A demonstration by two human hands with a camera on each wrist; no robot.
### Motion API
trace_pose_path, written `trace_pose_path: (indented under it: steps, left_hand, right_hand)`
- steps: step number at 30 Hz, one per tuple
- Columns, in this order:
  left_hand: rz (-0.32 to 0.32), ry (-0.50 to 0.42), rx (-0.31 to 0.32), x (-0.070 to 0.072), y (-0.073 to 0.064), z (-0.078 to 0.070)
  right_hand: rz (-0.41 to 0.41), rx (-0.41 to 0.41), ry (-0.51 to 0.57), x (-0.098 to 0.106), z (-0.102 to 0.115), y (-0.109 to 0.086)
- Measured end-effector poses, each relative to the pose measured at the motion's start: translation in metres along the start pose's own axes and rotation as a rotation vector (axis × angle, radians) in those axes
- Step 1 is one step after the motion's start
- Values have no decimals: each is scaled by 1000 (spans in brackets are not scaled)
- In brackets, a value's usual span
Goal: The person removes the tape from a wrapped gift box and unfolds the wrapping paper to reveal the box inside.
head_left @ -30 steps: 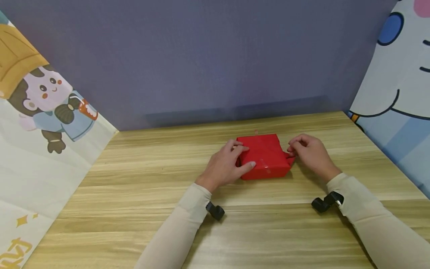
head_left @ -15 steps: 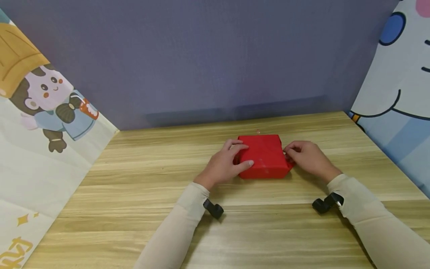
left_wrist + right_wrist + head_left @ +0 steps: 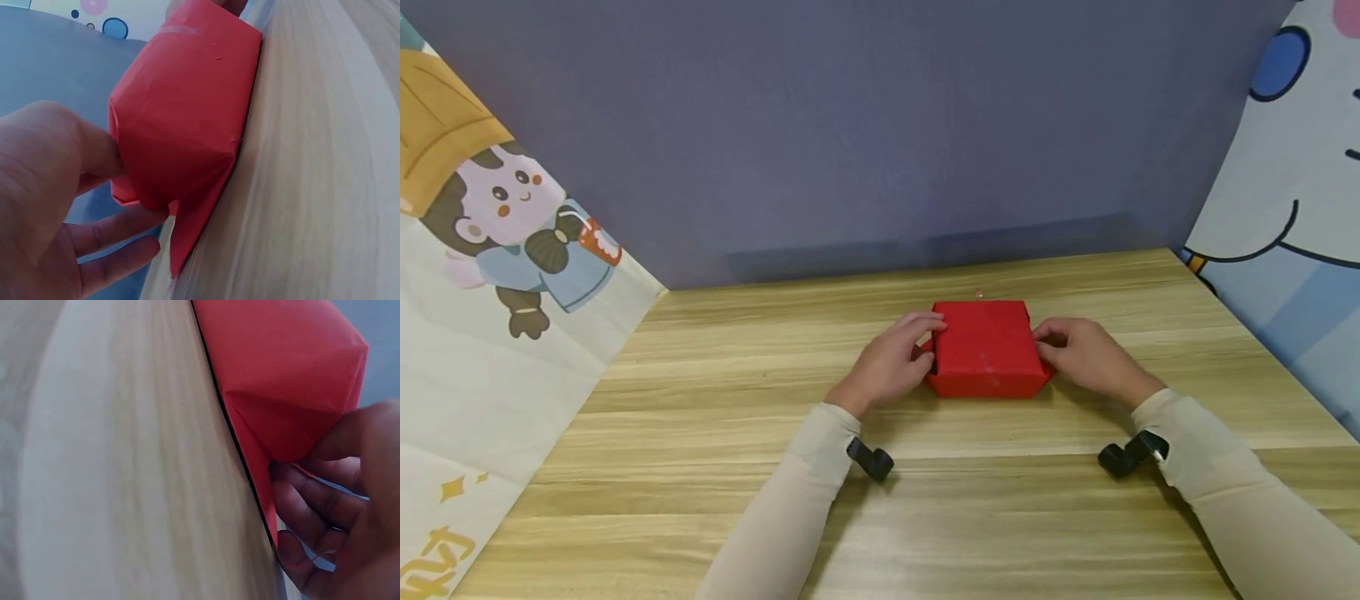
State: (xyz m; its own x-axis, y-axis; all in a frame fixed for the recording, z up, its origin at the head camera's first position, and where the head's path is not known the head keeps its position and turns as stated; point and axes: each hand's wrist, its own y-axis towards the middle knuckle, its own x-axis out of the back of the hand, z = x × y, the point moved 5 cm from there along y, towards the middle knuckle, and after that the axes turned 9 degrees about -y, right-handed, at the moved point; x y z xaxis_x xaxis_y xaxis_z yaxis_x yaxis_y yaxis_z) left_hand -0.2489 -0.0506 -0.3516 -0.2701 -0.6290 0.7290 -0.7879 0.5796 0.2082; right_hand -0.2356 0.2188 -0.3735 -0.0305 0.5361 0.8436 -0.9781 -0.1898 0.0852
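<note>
A box wrapped in red paper lies flat on the wooden table, with a strip of clear tape along its front edge. At its left end, my left hand has its thumb against the folded paper end. The other left fingers reach behind the fold, and a pointed lower flap sticks out along the table. My right hand pinches the folded paper at the right end. In the right wrist view its thumb presses the fold while the other fingers curl beneath, beside a lower flap.
A small clear scrap, perhaps tape, lies behind the box. The wood-grain table meets a grey-blue partition at the back. Printed cartoon panels stand at the left and right.
My left thumb has come off the box's top and down to its left end. My right hand has shifted left, closer against the right end, and the flap there is pushed inward.
</note>
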Motion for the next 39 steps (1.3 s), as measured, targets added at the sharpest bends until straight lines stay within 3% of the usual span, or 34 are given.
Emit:
trace_pose_path:
  steps: [7,16,30,39]
  left_hand:
    - [58,99,28,1,-2,3]
    - [84,45,110,3,-1,5]
    - [144,19,147,5,-2,5]
    - [146,9,166,6,-4,4]
  right_hand:
    - [64,41,30,-1,2,-1]
    - [125,87,30,-1,2,-1]
    - [200,105,87,-2,4,-5]
    - [281,106,127,-7,7,-7]
